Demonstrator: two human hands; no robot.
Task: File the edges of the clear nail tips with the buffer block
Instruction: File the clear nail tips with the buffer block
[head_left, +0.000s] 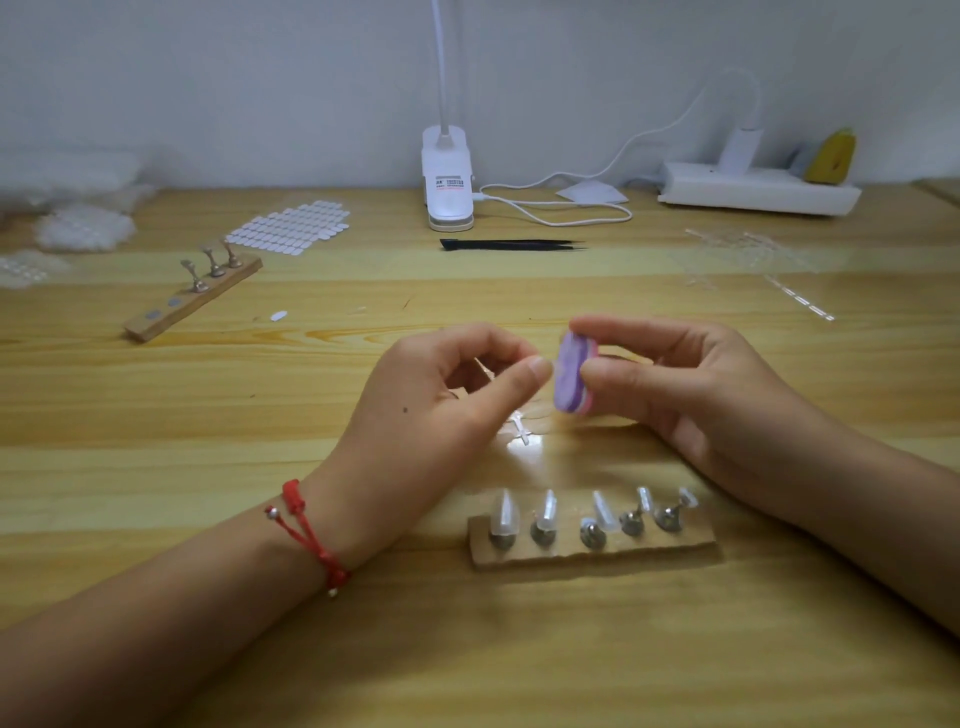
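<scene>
My right hand (691, 384) pinches a small purple and pink buffer block (570, 379) between thumb and fingers, held upright above the table. My left hand (441, 400) has thumb and forefinger pinched together right beside the block's purple face. A clear nail tip between them is too small and transparent to make out. In front of my hands lies a wooden holder (592, 551) with several metal stands carrying clear nail tips (504, 512).
A second wooden holder (192, 296) with three bare stands lies at the left. Sheets of white tips (288, 228) and bags are at the far left. Black tweezers (511, 244), a clip lamp (448, 182), a cable and a power strip (753, 192) stand behind.
</scene>
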